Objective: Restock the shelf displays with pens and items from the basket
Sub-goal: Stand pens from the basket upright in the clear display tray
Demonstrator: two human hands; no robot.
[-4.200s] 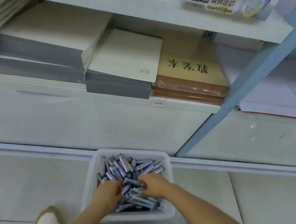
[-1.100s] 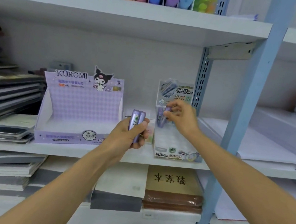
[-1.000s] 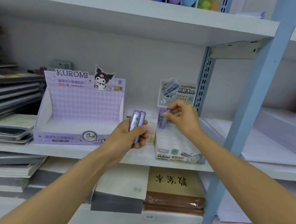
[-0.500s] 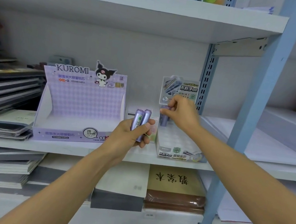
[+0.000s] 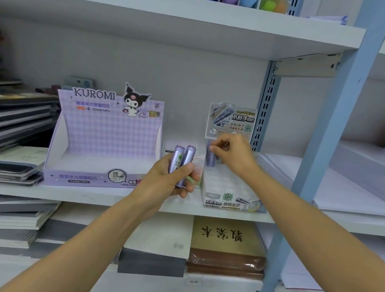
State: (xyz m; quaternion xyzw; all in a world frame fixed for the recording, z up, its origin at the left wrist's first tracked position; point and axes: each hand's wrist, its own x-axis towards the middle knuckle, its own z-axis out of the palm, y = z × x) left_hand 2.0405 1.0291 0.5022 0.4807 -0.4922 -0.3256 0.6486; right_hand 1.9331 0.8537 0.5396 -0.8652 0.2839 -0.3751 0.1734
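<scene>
Forearms reach up from the bottom of the view toward the middle shelf. Nearest, the left hand has its grip clamped round two purple tubes, held upright in front of the shelf edge — stock waiting its turn. Just beyond, the right hand pinches a single purple tube by its top, grip closed on it. The tube stands upright at the back left corner of the white slotted display box. Whether its foot is seated in a slot I cannot tell. The rest of that box shows only bare round slots, so filling it looks barely begun: one tube going in, two in hand, many places left. To the left, the Kuromi display box stands on the same shelf with nothing showing in its tray — apparently also due for restocking. The basket is out of view, so how much stock remains cannot be judged.
</scene>
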